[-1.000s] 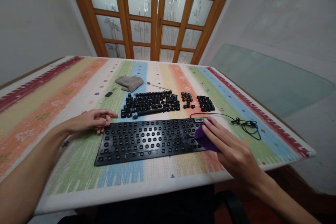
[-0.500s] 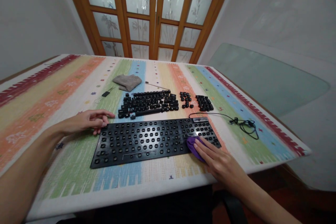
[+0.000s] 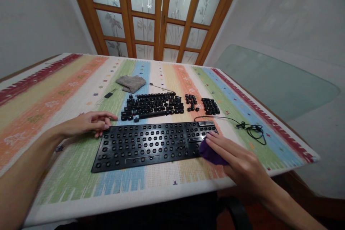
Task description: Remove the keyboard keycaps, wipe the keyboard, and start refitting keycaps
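Observation:
A black keyboard (image 3: 151, 143) stripped of its keycaps lies flat on the table, its bare key posts showing. At its far left corner, the curled fingers and thumb of my left hand (image 3: 94, 122) grip the edge, with the index finger stretched past it. Under the fingers of my right hand (image 3: 234, 151) a purple cloth (image 3: 212, 152) is held against the keyboard's right end, hiding part of the number pad. Loose black keycaps lie beyond the keyboard in a large group (image 3: 156, 104), a small cluster (image 3: 191, 102) and a right-hand block (image 3: 210, 106).
A grey cloth (image 3: 131, 83) lies behind the keycaps, near a thin rod (image 3: 161, 88) and a small black object (image 3: 108, 95) with wire ends. The keyboard's cable (image 3: 253, 129) is bundled at the right. A striped tablecloth (image 3: 67, 176) covers the table.
My right hand has slid the purple cloth rightwards along the keyboard, uncovering a bar-shaped spot near the number pad. My left hand stays at the corner.

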`<state>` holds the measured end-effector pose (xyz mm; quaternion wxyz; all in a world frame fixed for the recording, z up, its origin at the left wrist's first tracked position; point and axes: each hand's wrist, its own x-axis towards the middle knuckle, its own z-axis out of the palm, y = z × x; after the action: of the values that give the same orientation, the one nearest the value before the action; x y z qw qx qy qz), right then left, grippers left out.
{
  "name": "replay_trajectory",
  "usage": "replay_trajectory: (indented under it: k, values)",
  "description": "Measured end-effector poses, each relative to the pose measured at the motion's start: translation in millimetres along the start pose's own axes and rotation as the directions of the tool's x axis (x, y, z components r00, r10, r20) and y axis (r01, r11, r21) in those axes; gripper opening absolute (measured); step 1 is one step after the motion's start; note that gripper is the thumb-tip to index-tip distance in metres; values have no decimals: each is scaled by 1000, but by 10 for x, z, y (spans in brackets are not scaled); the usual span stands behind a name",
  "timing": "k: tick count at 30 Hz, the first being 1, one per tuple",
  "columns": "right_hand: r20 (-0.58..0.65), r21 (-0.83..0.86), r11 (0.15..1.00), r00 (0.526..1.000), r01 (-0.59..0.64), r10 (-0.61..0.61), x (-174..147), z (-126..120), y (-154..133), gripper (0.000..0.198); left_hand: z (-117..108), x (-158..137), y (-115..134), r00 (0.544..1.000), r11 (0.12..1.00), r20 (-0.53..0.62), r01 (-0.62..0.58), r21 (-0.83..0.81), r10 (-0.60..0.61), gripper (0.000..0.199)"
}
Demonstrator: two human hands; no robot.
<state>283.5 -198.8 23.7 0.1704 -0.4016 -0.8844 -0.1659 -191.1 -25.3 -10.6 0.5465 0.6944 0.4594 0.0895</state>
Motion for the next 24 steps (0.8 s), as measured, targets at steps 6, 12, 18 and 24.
replay_trajectory:
  k: [6,12,18,24]
  values:
    - [104,83,984,981,158,-166,-204,318,-67,42,6,1,20,1000,1000,-17,20,-1,-20,64]
    - [89,102,989,989,111,-120,-506,358,188,43,12,-15,47,999,999,-31,34,19,-33,61]
    - [82,13,996,993,83,-83,-614,292,272,41,8,-15,55,999,999,-31,35,13,-35,63]
    - [175,-258,961,983,100,-55,-657,182,437,39,9,-10,46,999,999,-26,30,12,-30,62]
